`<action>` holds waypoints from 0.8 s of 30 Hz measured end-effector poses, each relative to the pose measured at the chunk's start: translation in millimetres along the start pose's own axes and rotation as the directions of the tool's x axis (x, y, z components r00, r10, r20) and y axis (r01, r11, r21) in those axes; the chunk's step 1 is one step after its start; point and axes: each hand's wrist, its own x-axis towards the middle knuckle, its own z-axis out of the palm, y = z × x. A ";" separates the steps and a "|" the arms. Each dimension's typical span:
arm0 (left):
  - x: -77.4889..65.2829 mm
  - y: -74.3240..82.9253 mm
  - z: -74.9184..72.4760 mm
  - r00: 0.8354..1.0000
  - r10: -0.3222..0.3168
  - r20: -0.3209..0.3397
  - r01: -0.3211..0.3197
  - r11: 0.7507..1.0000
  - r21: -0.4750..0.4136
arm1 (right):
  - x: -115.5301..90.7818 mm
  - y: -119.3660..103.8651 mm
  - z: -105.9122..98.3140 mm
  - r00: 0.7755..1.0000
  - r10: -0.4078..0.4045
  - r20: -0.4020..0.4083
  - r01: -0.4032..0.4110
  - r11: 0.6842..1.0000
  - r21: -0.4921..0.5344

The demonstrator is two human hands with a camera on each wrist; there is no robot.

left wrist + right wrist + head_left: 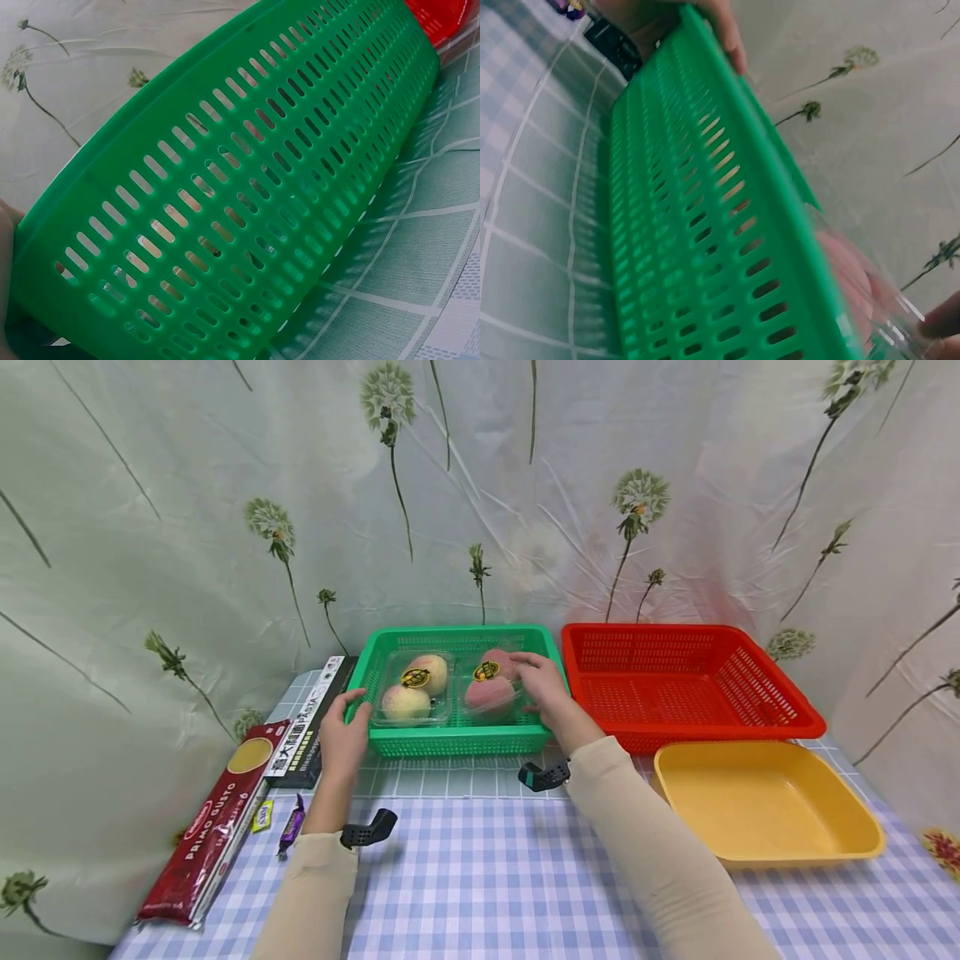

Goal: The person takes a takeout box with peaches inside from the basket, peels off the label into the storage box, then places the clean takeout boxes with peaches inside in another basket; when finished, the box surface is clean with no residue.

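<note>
A green basket stands at the back, holding two clear plastic boxes. The left clear box has two pale yellow-pink peaches and a black-and-yellow sticker. In the right clear box are two deeper pink peaches under a similar sticker. My left hand grips the basket's left rim, with fingers hooked over it in the right wrist view. At the box's right side, my right hand holds the clear box of pink peaches between fingers and thumb; its fingertips lie on the plastic.
Right of the green basket stands a red basket, with a yellow tub before it. On the left lie a red pasta packet, a black-and-white pasta box and two small wrapped sweets, one purple. A patterned curtain hangs behind.
</note>
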 end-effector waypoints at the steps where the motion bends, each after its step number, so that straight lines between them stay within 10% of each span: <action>1: -0.2 0.2 0.2 1.000 -0.002 -0.002 0.002 1.000 -0.002 | -1.5 -1.6 -0.8 1.000 0.004 -0.008 -0.004 1.000 0.008; 12: -0.9 1.0 -0.3 1.000 -0.010 -0.007 0.011 1.000 0.002 | -18.9 -9.4 -11.7 0.998 -0.020 -0.067 0.018 0.999 -0.027; 24: -0.4 -0.3 -1.3 1.000 0.001 -0.017 -0.001 1.000 -0.004 | -47.1 -20.0 -35.8 0.994 -0.105 -0.006 0.104 0.968 0.230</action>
